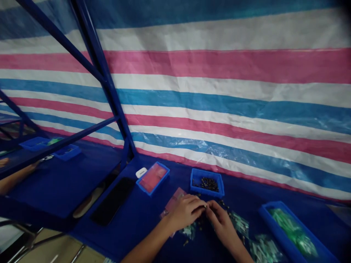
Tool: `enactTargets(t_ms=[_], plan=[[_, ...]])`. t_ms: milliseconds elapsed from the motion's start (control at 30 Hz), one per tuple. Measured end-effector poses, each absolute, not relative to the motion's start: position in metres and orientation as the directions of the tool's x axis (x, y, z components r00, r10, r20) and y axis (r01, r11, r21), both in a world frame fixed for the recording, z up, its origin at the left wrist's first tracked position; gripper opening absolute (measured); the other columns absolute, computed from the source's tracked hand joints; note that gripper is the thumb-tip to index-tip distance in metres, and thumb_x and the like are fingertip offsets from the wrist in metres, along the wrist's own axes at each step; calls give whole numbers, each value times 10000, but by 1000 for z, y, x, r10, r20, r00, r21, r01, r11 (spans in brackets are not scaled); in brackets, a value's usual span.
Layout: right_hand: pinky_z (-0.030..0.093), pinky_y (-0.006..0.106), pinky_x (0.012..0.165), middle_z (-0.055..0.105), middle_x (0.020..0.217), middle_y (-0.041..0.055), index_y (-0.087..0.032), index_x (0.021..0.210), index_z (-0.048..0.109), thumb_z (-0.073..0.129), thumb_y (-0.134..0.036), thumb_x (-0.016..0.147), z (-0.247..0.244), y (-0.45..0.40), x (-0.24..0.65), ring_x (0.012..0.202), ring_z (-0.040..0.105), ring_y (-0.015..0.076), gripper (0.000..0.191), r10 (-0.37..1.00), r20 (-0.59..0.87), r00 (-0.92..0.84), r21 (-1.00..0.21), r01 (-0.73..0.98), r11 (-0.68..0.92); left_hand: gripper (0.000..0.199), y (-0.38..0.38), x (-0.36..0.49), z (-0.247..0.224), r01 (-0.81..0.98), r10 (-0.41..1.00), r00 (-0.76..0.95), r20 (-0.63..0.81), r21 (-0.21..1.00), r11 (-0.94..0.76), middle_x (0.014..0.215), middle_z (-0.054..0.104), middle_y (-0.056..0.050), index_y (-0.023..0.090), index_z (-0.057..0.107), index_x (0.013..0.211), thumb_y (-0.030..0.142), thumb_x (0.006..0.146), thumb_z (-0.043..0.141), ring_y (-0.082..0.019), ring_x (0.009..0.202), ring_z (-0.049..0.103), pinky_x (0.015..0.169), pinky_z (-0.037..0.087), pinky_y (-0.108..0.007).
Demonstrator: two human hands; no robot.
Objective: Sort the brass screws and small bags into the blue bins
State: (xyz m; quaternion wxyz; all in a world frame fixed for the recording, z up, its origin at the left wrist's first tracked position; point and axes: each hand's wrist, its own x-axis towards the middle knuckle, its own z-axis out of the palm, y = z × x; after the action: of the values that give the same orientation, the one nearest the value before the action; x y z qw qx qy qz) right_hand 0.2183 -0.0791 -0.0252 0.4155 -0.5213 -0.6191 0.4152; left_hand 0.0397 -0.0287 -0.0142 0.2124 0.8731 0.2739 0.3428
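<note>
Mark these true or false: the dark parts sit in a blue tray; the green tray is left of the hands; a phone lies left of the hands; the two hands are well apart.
Dark parts in a blue tray: true.
Green tray left of the hands: false, the green tray is to their right.
Phone left of the hands: true.
Hands well apart: false, the left hand and right hand are together, fingertips meeting.

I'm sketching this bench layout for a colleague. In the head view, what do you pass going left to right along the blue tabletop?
black phone → pink-filled blue tray → blue tray of dark parts → blue tray of green parts
</note>
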Motion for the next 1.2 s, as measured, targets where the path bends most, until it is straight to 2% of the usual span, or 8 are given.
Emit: enactTargets(t_ms=[200,400,533,667,767,933,1067,1200], plan=[[469,249,770,653,899,29,-197,1006,590,506,-397,949,-19,-79,220,829,613,165,225,990,128,-61,-924,356,141,121,-26,40,-20,475,708,560,430,533,-700,917,684,-6,220,628,1004,257,966,519,-156,873,636,827,475,-267],[475,262,761,662,912,32,-219,976,611,476,-332,972,-20,-78,222,830,625,168,177,959,266,-101,-797,536,277,130,-25,41,-22,497,679,571,461,465,-733,864,670,-11,206,603,952,290,972,506,-162,818,630,781,474,-273],[476,308,768,662,877,44,-218,957,631,494,-312,967,-21,-65,230,829,608,196,167,894,448,16,-643,700,310,119,-26,39,-18,521,695,536,479,460,-719,791,645,-8,204,591,975,289,960,508,-166,759,608,731,464,-283],[469,386,789,658,865,70,-196,1134,624,507,-333,960,-24,-54,242,835,578,244,250,823,555,124,-443,881,165,139,-22,35,-16,593,746,442,498,461,-660,722,619,-5,198,588,920,240,965,463,-156,685,584,709,449,-287],[485,381,800,653,895,72,-195,1204,593,497,-316,967,-30,-55,242,856,584,236,284,837,543,65,-389,903,181,129,-17,30,-16,613,755,386,530,465,-639,779,653,-15,195,590,950,218,963,463,-156,713,602,737,454,-291],[515,369,810,631,987,69,-232,1116,624,478,-247,971,-42,-65,224,909,590,224,207,899,402,-173,-367,869,332,149,-11,26,-18,654,758,351,550,435,-619,778,675,-25,190,613,945,218,963,467,-167,726,629,715,454,-292],[528,385,825,605,1067,82,-250,1264,563,451,-108,938,-50,-68,219,937,578,235,373,910,310,-276,-303,879,369,180,-11,26,-21,676,760,340,555,418,-607,739,676,-25,192,637,908,223,963,468,-163,709,637,715,453,-288],[532,383,814,604,1054,85,-233,1223,596,455,-43,896,-51,-65,225,921,580,238,404,904,296,-308,-217,900,377,212,-12,28,-24,693,778,330,534,422,-584,696,656,-14,194,633,856,230,969,457,-150,678,625,691,437,-269]])
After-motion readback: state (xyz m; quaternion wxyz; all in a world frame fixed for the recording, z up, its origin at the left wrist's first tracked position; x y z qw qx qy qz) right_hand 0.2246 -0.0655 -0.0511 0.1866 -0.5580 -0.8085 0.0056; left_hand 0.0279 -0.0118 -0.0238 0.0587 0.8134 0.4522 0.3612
